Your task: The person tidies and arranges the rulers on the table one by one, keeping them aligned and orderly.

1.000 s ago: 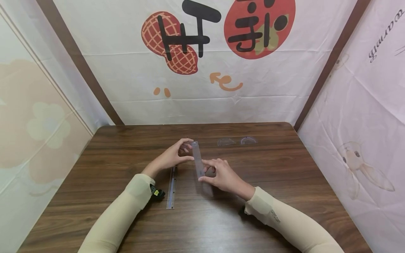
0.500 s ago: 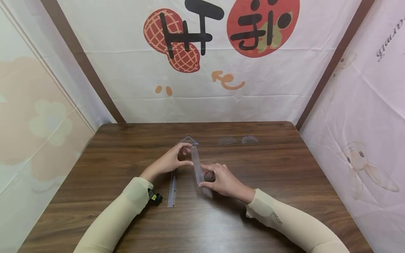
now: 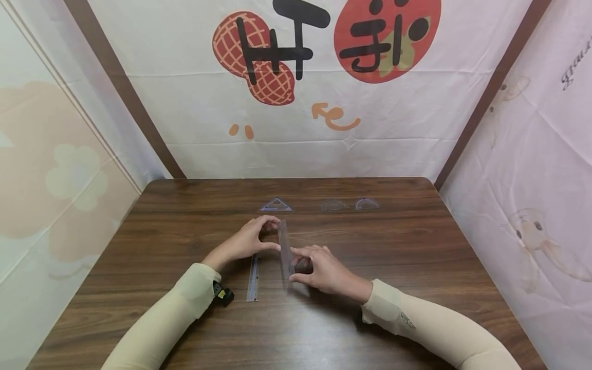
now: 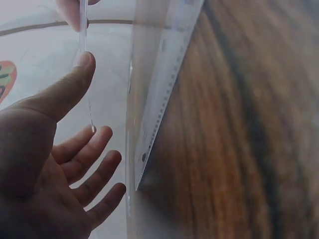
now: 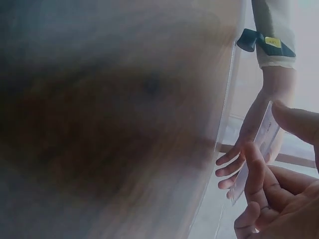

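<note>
The clear, colourless flat plastic ruler (image 3: 285, 252) hangs between the two hands, its long axis running from just short of twelve o'clock to just short of six in the head view. The left hand (image 3: 250, 239) sits at ten o'clock from its middle, thumb and forefinger clamped on it: the fingertip is at the far end and the thumb lower down the left side. The right hand (image 3: 326, 270) sits at four o'clock, also clamped on the ruler, with its thumb at the near end and its forefinger further up. The ruler looks tipped on edge, though glare and haze make it hard to say whether its lower side touches the brown wood-grain table (image 3: 208, 339).

The left forearm, in a cream fabric sleeve (image 3: 166, 318), reaches in from seven o'clock, a black wrist device with a yellow label (image 3: 223, 295) on its inner side. The right forearm comes from five o'clock in a matching sleeve (image 3: 430, 318) (a small dark print marks it).

On the table, a clear plastic ruler with a blue stripe (image 3: 253, 280) lies at eight o'clock from the held one, near the left wrist. At twelve lies a clear triangular set square with blue markings (image 3: 275, 207); between one and two, a clear semicircular protractor (image 3: 334, 206); at two, a blue-tinged semicircular protractor (image 3: 367, 205).
</note>
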{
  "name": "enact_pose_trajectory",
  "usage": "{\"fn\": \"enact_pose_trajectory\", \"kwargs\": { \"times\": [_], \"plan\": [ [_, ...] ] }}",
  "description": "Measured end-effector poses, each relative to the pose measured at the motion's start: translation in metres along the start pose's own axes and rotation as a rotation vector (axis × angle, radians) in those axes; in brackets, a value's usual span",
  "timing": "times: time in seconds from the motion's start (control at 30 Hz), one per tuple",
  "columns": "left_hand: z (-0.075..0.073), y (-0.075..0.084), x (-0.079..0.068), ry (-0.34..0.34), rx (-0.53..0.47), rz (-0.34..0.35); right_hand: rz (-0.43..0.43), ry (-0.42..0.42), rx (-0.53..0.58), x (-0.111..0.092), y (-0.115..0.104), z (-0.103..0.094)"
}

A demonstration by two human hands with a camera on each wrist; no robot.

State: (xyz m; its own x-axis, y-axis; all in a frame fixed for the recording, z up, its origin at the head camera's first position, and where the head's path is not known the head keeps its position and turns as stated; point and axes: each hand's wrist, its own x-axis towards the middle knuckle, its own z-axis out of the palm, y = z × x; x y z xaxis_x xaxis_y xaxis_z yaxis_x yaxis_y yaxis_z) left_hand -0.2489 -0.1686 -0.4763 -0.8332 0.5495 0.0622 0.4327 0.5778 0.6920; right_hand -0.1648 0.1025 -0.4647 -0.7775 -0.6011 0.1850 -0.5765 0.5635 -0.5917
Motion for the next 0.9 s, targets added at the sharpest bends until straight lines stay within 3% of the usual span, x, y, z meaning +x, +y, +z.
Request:
{"fn": "enact_pose_trajectory", "kwargs": {
  "times": [0.3,0.9],
  "plan": [
    [-0.002,-0.001,-0.005,-0.016,0.048,0.004,-0.029,0.013,-0.075,-0.004,-0.008,0.003],
    [-0.011,-0.005,-0.018,-0.114,0.113,0.009,0.038,-0.027,-0.153,-0.002,-0.019,0.018]
  ]
}}
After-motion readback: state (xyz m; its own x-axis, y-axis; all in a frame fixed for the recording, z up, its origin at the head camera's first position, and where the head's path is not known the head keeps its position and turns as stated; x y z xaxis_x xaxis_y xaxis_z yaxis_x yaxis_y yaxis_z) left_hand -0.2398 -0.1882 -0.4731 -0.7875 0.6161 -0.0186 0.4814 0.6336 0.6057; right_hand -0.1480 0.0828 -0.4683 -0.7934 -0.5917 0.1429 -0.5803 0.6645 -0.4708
